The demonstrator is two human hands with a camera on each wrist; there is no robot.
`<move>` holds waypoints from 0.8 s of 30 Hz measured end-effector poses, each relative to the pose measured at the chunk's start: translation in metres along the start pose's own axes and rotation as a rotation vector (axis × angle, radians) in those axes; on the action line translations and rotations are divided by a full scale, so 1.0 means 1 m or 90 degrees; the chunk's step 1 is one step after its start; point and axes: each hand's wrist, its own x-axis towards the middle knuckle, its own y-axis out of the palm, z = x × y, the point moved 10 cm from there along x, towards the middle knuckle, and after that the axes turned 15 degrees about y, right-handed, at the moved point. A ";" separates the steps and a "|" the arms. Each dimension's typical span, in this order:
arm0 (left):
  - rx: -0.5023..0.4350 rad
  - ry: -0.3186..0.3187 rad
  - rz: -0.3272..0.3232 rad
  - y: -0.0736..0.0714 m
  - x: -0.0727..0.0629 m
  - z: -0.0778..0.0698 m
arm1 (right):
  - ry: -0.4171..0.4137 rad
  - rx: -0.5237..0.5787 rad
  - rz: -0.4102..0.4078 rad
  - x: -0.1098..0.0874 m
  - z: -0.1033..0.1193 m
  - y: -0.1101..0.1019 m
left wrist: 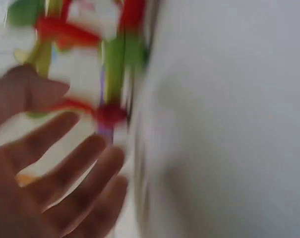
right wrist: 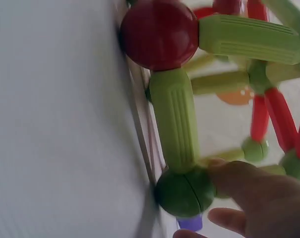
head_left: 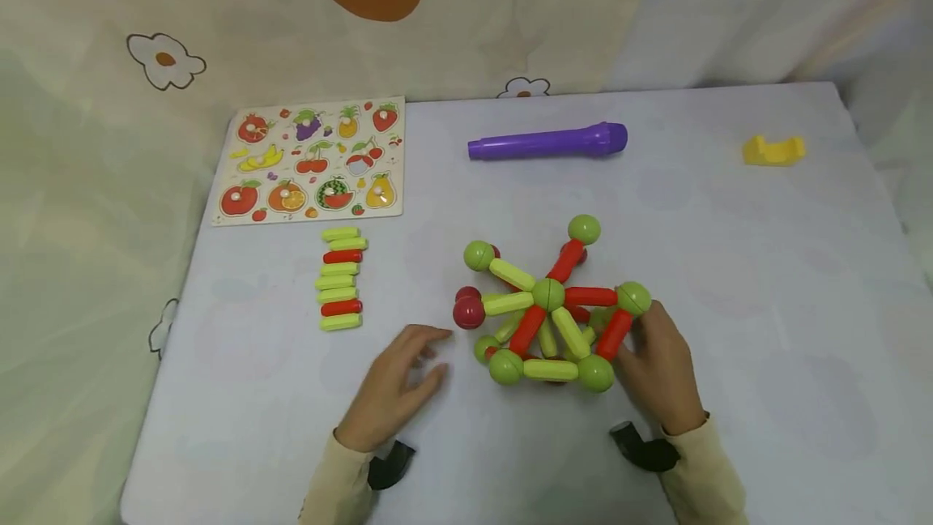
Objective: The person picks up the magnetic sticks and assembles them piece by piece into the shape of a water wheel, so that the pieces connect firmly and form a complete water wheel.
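A model of magnetic rods and balls (head_left: 549, 295), in red and lime green with some dark red balls, stands on the table. My right hand (head_left: 662, 371) holds it low on the right side. In the right wrist view the thumb (right wrist: 239, 183) lies against a green ball (right wrist: 185, 192) at the end of a green rod (right wrist: 174, 121); the far fingers are partly hidden. My left hand (head_left: 397, 387) is apart from the model on its left, with fingers loosely spread and nothing held. The left wrist view is blurred.
Left of the model lies a column of loose green and red rods (head_left: 339, 282). Behind it is a fruit puzzle board (head_left: 309, 160). A purple toy microphone (head_left: 547, 142) lies at the back, and a yellow block (head_left: 774, 151) sits at the back right.
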 end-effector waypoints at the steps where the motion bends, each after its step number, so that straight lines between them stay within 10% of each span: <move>1: 0.062 0.009 -0.024 -0.013 -0.004 0.003 | 0.001 -0.006 -0.010 0.001 -0.002 -0.004; 6: 0.350 -0.047 -0.112 -0.069 -0.027 0.029 | 0.032 -0.018 0.000 0.000 -0.008 -0.006; 15: 0.423 -0.032 -0.076 -0.077 -0.020 0.036 | 0.046 0.007 0.072 -0.003 -0.006 0.008; 18: 0.350 -0.031 -0.097 -0.072 -0.016 0.030 | 0.031 0.007 0.067 -0.003 -0.004 0.009; 24: -0.087 -0.125 -0.138 -0.022 0.006 0.023 | -0.001 0.008 0.038 -0.003 -0.001 0.006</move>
